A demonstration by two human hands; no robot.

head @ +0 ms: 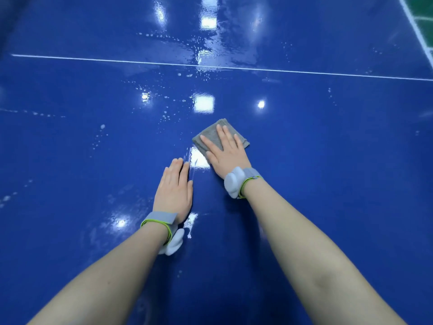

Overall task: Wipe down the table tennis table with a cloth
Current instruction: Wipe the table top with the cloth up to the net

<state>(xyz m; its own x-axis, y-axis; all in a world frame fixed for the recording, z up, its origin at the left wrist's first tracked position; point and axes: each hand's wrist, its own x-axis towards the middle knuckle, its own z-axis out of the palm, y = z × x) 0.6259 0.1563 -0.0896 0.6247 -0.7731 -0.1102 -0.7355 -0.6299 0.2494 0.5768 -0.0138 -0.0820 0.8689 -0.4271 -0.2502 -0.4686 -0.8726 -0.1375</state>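
Note:
The blue table tennis table fills the view, glossy and wet with droplets and streaks. A folded grey cloth lies on it just right of the middle. My right hand presses flat on the cloth with straight, spread fingers, covering its near half. My left hand rests flat on the bare table surface to the left and nearer to me, fingers straight and together. Both wrists wear grey bands with white devices.
A thin white line runs across the table beyond the hands. The white-edged green net shows at the top right corner. Water droplets are scattered ahead of the cloth and to the left.

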